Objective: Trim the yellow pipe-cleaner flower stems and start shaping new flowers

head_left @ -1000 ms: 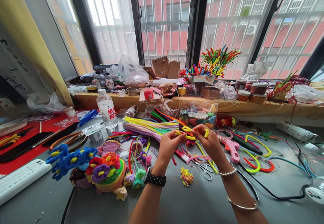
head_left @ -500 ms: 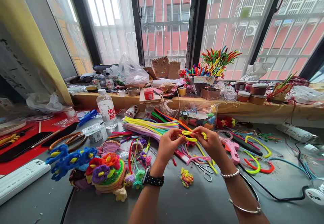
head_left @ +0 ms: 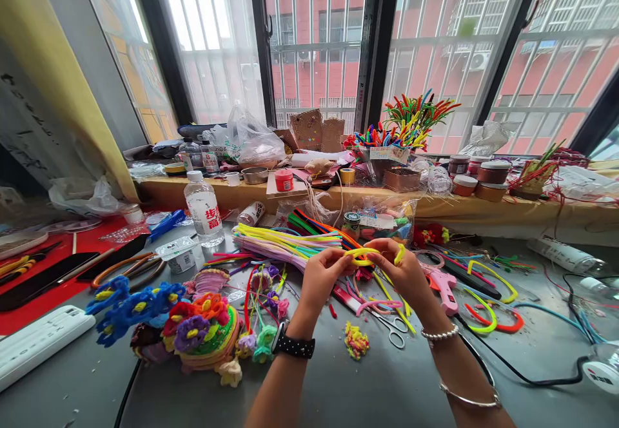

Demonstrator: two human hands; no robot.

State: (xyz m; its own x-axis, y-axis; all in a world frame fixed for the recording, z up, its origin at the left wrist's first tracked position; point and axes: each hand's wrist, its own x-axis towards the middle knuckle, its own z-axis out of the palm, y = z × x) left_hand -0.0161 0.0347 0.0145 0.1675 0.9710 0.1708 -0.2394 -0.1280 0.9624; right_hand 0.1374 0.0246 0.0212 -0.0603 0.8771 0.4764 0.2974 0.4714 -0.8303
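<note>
A yellow pipe cleaner (head_left: 358, 259), bent into a loop, is stretched between my two hands above the table. My left hand (head_left: 325, 280) pinches its left side between thumb and fingertips. On the other side my right hand (head_left: 397, 272) grips it, and a yellow end stands up beyond the fingers. Just behind lies a bundle of pastel pipe cleaners (head_left: 285, 240). Below the hands are scissors (head_left: 394, 328) and a small red-and-yellow fuzzy clump (head_left: 356, 340). A pink glue gun (head_left: 442, 288) rests right of my right hand.
Fuzzy flowers (head_left: 193, 331) and a white power strip (head_left: 41, 344) lie at left. A water bottle (head_left: 204, 209) stands behind them. Black cable (head_left: 522, 373) crosses the table at right. Jars, bags and a pot of colourful stems (head_left: 387, 147) line the window ledge.
The yellow loop between my hands has opened wider, and its free end now stands upright by my right fingers. My right fingers have shifted slightly; my left hand stays about where it was.
</note>
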